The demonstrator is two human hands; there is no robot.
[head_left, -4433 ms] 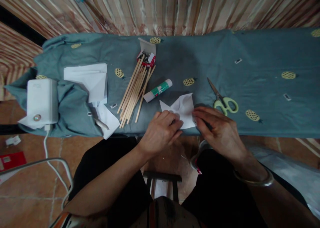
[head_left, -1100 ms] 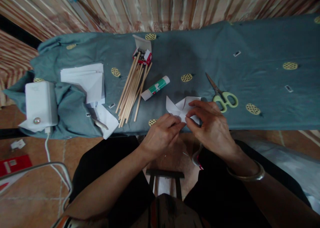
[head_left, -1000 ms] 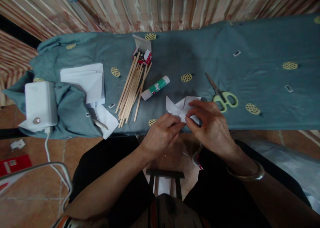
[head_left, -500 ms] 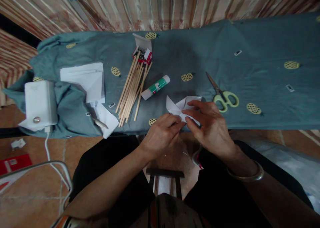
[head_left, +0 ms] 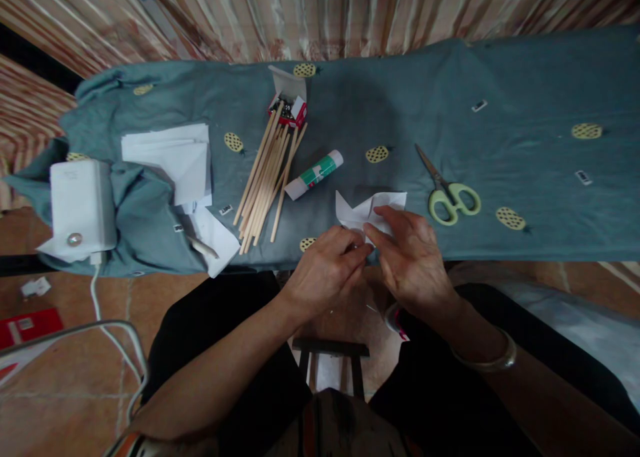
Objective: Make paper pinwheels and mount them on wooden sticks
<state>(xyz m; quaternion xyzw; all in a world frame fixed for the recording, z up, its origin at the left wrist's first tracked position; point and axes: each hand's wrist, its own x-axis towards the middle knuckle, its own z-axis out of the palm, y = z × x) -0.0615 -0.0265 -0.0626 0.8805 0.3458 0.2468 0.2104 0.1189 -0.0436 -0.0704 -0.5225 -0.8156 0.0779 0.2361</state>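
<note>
A folded white paper pinwheel is at the front edge of the cloth-covered table, its pointed blades sticking up. My left hand pinches its near side between thumb and fingers. From the right, my right hand grips the pinwheel too, fingers curled over its right part and covering much of it. To the right lie scissors with light green handles. Beyond the left hand rests a green and white glue stick, with a pile of thin wooden sticks beside it.
A small red box of metal pins stands open behind the sticks. White paper sheets are stacked on the left, near a white device with a cable. A teal cloth with pineapple prints covers the table.
My right hand's fingers have shifted and drawn closer together over the pinwheel's right part. My left hand keeps its pinch. The whole view has moved slightly.
</note>
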